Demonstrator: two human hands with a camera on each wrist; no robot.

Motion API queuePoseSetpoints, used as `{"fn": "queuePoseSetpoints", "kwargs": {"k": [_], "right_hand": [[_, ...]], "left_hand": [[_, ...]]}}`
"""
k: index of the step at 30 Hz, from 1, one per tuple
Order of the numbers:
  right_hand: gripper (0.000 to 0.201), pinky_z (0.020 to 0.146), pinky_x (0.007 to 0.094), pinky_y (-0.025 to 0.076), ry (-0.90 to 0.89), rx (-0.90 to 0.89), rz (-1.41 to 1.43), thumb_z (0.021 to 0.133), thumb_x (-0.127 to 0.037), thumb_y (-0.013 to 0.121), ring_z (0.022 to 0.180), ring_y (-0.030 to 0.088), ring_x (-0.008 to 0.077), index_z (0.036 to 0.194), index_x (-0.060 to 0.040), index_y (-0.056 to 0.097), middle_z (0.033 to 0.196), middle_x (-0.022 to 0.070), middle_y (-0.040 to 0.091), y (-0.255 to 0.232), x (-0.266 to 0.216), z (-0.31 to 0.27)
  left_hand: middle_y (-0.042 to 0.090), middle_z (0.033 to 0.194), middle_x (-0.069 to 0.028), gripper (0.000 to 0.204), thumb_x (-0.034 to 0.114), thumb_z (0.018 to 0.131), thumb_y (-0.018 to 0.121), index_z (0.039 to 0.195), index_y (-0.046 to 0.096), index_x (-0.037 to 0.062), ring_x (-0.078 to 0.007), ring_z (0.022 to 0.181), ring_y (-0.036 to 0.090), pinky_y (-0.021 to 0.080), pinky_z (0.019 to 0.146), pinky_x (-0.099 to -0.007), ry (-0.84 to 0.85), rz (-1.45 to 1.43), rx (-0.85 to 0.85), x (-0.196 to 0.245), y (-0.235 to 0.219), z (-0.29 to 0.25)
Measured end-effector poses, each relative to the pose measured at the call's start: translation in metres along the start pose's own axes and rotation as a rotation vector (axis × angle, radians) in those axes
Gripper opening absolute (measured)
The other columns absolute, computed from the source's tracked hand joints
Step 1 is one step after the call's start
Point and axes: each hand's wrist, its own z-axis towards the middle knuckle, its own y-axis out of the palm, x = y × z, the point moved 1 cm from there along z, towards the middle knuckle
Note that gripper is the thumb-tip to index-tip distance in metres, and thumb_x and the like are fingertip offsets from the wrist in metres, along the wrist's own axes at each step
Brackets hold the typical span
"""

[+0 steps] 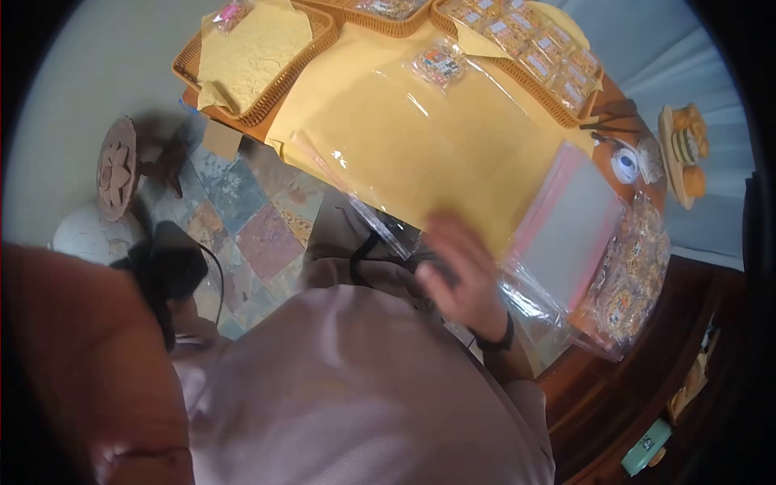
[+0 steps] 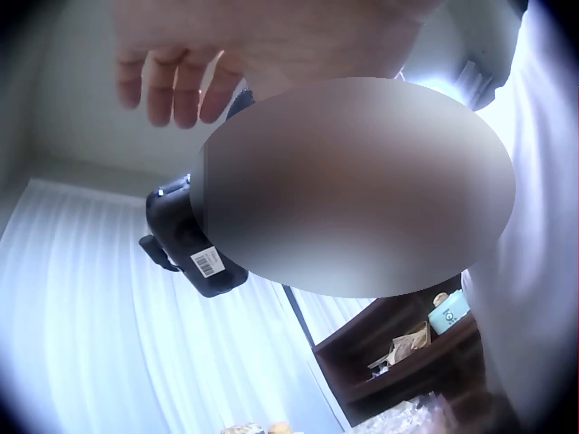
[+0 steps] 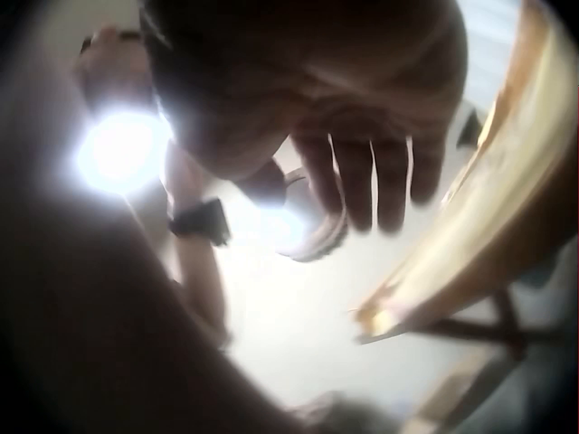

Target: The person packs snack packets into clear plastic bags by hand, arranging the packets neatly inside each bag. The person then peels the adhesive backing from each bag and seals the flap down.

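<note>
My right hand (image 1: 465,275) is blurred at the front edge of the table. In the right wrist view its fingers (image 3: 387,185) point down fairly straight, with nothing held. Just past it lies a yellow table cover (image 1: 388,137) with shiny clear plastic (image 1: 420,105) over it. A stack of clear plastic bags with pink edges (image 1: 558,234) is to this hand's right. My left hand (image 2: 271,41) is raised close to my head, its fingers loosely extended and holding nothing. Near it in the left wrist view is a black device (image 2: 204,244) with a white label.
Wicker baskets line the far edge, one (image 1: 275,97) lined with yellow paper, another (image 1: 558,101) holding packed snacks. A snack packet (image 1: 440,63) lies before them. More bagged snacks (image 1: 630,279) and a white round object (image 1: 625,164) are at the right. A fan-like stand (image 1: 117,170) is at left.
</note>
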Motion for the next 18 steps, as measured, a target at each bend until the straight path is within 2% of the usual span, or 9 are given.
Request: {"fn": "queuePoseSetpoints", "kwargs": {"k": [1, 2, 3, 4, 5, 7, 10, 13, 18], "right_hand": [[0.046, 0.114, 0.0481, 0.041, -0.006, -0.272, 0.401, 0.097, -0.025, 0.067, 0.134, 0.054, 0.0406, 0.132, 0.0041, 0.062, 0.137, 0.0246, 0.062, -0.001, -0.012, -0.001], [0.046, 0.114, 0.0481, 0.041, 0.005, -0.268, 0.403, 0.097, -0.025, 0.067, 0.134, 0.054, 0.0406, 0.132, 0.0041, 0.062, 0.137, 0.0246, 0.062, 0.007, -0.017, -0.001], [0.042, 0.113, 0.0447, 0.042, -0.038, -0.556, 0.592, 0.100, -0.022, 0.065, 0.133, 0.055, 0.0386, 0.132, 0.0046, 0.062, 0.137, 0.0239, 0.062, 0.023, -0.025, 0.000], [0.038, 0.112, 0.0413, 0.043, -0.089, -0.847, 0.780, 0.102, -0.019, 0.062, 0.132, 0.056, 0.0365, 0.132, 0.0050, 0.062, 0.137, 0.0233, 0.062, 0.037, -0.030, 0.002], [0.038, 0.112, 0.0413, 0.043, -0.085, -0.851, 0.795, 0.102, -0.019, 0.062, 0.132, 0.056, 0.0365, 0.132, 0.0050, 0.062, 0.137, 0.0233, 0.062, 0.048, -0.027, 0.006], [0.038, 0.111, 0.0371, 0.043, 0.181, -1.189, 0.820, 0.107, -0.020, 0.056, 0.132, 0.056, 0.0333, 0.136, 0.0038, 0.059, 0.137, 0.0214, 0.063, 0.074, -0.014, 0.014], [0.032, 0.101, 0.0364, 0.049, 0.033, -1.181, 0.782, 0.106, -0.021, 0.056, 0.119, 0.063, 0.0314, 0.126, 0.0018, 0.063, 0.125, 0.0172, 0.067, 0.089, -0.015, 0.028], [0.022, 0.091, 0.0365, 0.051, -0.026, -1.113, 0.700, 0.104, -0.018, 0.057, 0.103, 0.066, 0.0287, 0.111, 0.0021, 0.065, 0.113, 0.0127, 0.068, 0.084, -0.020, 0.026], [0.020, 0.087, 0.0394, 0.050, -0.047, -0.933, 0.728, 0.104, -0.015, 0.054, 0.097, 0.065, 0.0307, 0.106, 0.0023, 0.063, 0.106, 0.0153, 0.066, 0.061, -0.007, 0.023]], "left_hand": [[0.073, 0.108, -0.0228, 0.024, 0.007, 0.097, 0.061, 0.116, 0.070, -0.0057, -0.0385, 0.110, 0.069, 0.048, 0.105, -0.0639, 0.010, 0.018, -0.015, -0.036, 0.123, 0.031], [0.073, 0.108, -0.0229, 0.024, 0.007, 0.097, 0.061, 0.116, 0.070, -0.0058, -0.0386, 0.110, 0.069, 0.048, 0.105, -0.0639, 0.016, 0.034, -0.033, -0.042, 0.026, 0.015], [0.073, 0.108, -0.0230, 0.025, 0.008, 0.097, 0.061, 0.116, 0.070, -0.0059, -0.0386, 0.110, 0.069, 0.048, 0.105, -0.0640, 0.018, 0.051, -0.053, -0.094, 0.141, 0.049], [0.073, 0.108, -0.0231, 0.025, 0.008, 0.098, 0.061, 0.116, 0.069, -0.0061, -0.0387, 0.110, 0.069, 0.049, 0.105, -0.0640, 0.020, 0.073, -0.073, -0.131, 0.128, 0.054], [0.072, 0.108, -0.0232, 0.025, 0.008, 0.098, 0.061, 0.117, 0.069, -0.0062, -0.0388, 0.110, 0.069, 0.049, 0.105, -0.0640, 0.018, 0.100, -0.094, -0.145, 0.090, 0.050], [0.072, 0.107, -0.0234, 0.025, 0.008, 0.098, 0.060, 0.117, 0.069, -0.0064, -0.0389, 0.110, 0.069, 0.049, 0.104, -0.0641, 0.013, 0.173, -0.131, -0.134, 0.018, 0.036], [0.072, 0.107, -0.0237, 0.026, 0.008, 0.099, 0.060, 0.118, 0.068, -0.0068, -0.0391, 0.110, 0.069, 0.050, 0.104, -0.0642, 0.012, 0.308, -0.178, -0.086, 0.139, 0.057], [0.072, 0.107, -0.0240, 0.026, 0.009, 0.099, 0.060, 0.119, 0.068, -0.0072, -0.0393, 0.111, 0.069, 0.050, 0.103, -0.0644, -0.001, 0.423, -0.224, -0.070, 0.147, 0.061], [0.071, 0.107, -0.0247, 0.021, 0.005, 0.099, 0.059, 0.113, 0.067, -0.0092, -0.0413, 0.108, 0.069, 0.053, 0.102, -0.0614, -0.198, 0.740, -0.247, -0.066, 0.259, 0.053]]}}
